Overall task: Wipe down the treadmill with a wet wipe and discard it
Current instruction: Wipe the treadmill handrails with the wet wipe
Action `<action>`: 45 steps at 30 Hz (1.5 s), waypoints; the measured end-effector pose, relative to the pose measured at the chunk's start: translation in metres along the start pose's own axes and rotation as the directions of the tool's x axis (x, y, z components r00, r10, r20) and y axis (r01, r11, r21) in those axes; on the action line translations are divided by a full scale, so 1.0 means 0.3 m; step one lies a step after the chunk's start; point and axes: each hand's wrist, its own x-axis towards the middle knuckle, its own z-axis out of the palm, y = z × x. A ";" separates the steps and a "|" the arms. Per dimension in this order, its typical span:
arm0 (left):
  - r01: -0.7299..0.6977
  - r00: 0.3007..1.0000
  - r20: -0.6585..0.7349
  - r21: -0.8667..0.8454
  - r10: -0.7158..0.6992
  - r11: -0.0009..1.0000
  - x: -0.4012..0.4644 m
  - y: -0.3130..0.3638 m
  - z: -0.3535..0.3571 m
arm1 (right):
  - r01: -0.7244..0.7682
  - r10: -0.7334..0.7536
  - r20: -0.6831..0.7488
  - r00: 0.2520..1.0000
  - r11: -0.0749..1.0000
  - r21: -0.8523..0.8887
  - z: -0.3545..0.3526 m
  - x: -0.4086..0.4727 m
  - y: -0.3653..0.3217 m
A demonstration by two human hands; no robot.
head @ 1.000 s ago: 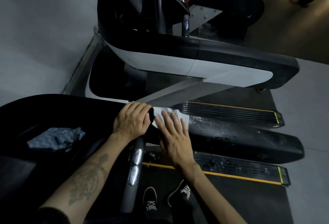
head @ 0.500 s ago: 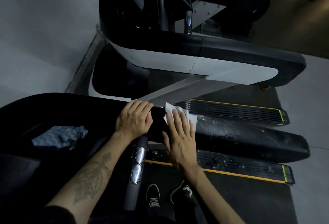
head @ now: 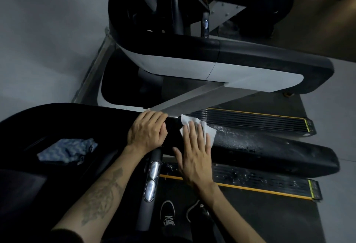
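I stand on a black treadmill whose right handrail (head: 269,150) runs off to the right, wet and streaked with droplets. A white wet wipe (head: 209,130) lies on the rail near its console end. My right hand (head: 194,154) presses it flat with straight, spread fingers, and the wipe shows beyond the fingertips. My left hand (head: 147,131) rests on the console edge just left of it, fingers curled over the far side. A grip bar with two silver sensor pads (head: 152,177) runs under my hands.
A blue patterned cloth (head: 67,149) lies in the console tray at left. A second treadmill (head: 192,65) stands close on the far side, against a grey wall. Side foot rails with yellow edging (head: 269,181) flank the belt, and my shoes (head: 181,215) stand on it.
My right hand has slid the wipe a little to the right along the handrail, and more of the wipe shows past the fingertips. The left hand keeps its place on the console edge.
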 end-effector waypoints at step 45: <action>0.003 1.000 -0.017 -0.002 -0.003 1.000 -0.007 -0.003 0.005 | -0.098 0.092 0.250 0.964 0.995 0.012 -0.119 0.276 0.070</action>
